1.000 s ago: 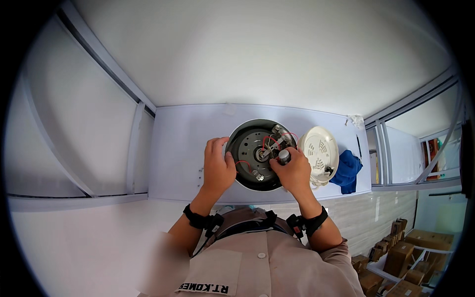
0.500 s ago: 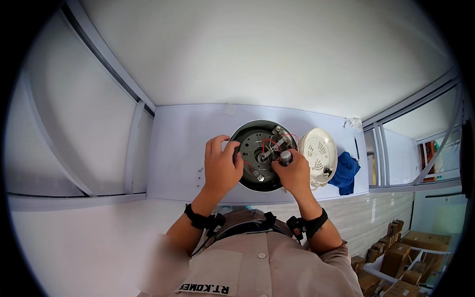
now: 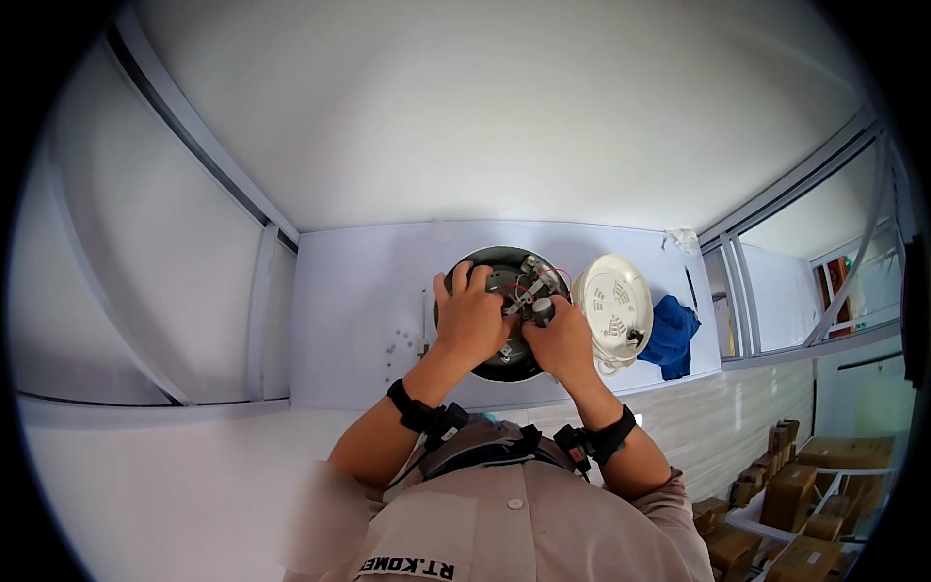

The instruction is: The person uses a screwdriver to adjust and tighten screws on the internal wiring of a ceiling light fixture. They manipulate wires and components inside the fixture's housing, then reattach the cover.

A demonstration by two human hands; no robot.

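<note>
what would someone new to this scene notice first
Probably the open, dark round appliance housing on the pale table, where the left hand reaches in and the right hand grips a grey cylindrical piece. Just right of the housing, a cream vented cover stands out, with a bright blue cloth beyond.

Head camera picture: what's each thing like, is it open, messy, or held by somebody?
Dark round pot: open on top.
Red wire: curved, in plain view.
Left hand: inside the pot, fingers bent.
Grey-topped cylinder: held.
Right hand: closed on that cylinder.
White round cover: slotted face showing.
Blue cloth: crumpled.
Small grey pieces: loose, scattered.
</note>
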